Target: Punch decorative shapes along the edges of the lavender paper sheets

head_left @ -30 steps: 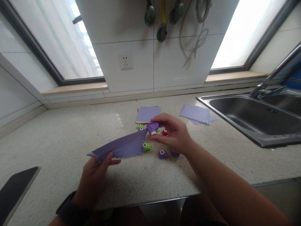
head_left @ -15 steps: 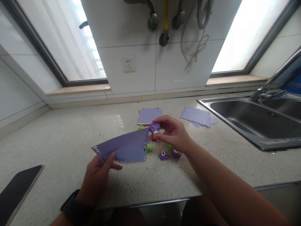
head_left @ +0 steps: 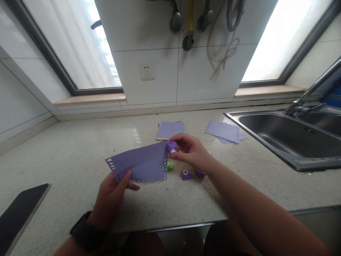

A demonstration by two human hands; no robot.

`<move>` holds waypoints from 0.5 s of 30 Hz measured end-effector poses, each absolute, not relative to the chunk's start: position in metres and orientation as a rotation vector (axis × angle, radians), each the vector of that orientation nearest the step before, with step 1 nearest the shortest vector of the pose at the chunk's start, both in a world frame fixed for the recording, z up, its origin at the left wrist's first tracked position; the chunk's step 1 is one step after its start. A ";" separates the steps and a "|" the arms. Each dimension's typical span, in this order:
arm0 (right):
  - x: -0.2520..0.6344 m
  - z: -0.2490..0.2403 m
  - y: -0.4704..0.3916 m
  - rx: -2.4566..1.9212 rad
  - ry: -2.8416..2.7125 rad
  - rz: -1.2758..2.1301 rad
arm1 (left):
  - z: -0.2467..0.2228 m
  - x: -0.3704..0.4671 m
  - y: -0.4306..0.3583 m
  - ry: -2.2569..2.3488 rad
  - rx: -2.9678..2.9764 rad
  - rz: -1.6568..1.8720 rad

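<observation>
Purple paper (head_left: pixel 144 163), slightly curved, small holes punched along three edges.

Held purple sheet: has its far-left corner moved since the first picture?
Yes. That corner of the held purple sheet now sits higher in view and slightly further right, judged against the wall socket.

Pretty sure this was a kitchen: a shiny stainless-steel double-bowl sink (head_left: pixel 269 138) sat in the right end of a speckled off-white stone countertop (head_left: pixel 80 153), with a curved chrome faucet (head_left: pixel 317 85) at its back edge. Big glossy white wall tiles (head_left: pixel 149 32) ran behind, plus a yellow pipe (head_left: pixel 190 16) and old metal valves (head_left: pixel 175 22) up top.
</observation>
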State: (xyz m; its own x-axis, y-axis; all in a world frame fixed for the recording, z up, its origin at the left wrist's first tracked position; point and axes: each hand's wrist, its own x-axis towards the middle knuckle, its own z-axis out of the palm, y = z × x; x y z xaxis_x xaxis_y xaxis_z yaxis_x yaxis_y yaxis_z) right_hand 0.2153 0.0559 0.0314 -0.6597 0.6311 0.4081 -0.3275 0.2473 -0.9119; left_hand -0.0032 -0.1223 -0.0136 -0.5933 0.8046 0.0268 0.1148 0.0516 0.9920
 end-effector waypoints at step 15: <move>0.214 0.030 0.060 -0.552 -1.668 1.764 | -0.009 -0.004 -0.124 1.722 0.969 1.536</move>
